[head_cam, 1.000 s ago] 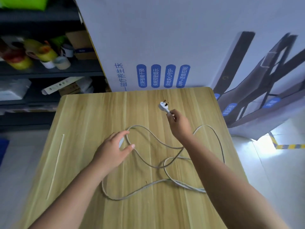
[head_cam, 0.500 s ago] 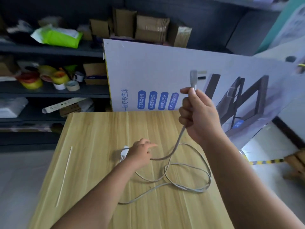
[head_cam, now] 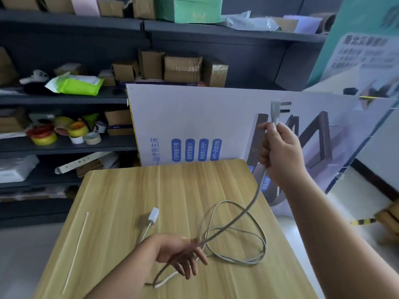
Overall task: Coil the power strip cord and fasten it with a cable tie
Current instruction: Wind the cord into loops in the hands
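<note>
A grey cord (head_cam: 248, 214) lies in loose loops on the wooden table (head_cam: 183, 186). My right hand (head_cam: 280, 154) is raised above the table's far right corner, closed around the cord just below its plug (head_cam: 275, 110), which points up. From there the cord slants down to my left hand (head_cam: 181, 253), whose fingers are spread with the cord running through them, palm up over the table's near middle. The cord's small white socket block (head_cam: 153, 215) rests on the table beyond my left hand. A long white cable tie (head_cam: 75, 251) lies straight near the left edge.
A large printed cardboard panel (head_cam: 194, 117) leans behind the table. Dark shelves (head_cam: 64, 145) at the left and back hold tape rolls, cardboard boxes and a green packet. Pale floor shows to the right of the table.
My right hand lifted the plug from the table to high on the right. My left hand came off the socket block, moved nearer and turned palm up under the cord. The view tilted upward.
</note>
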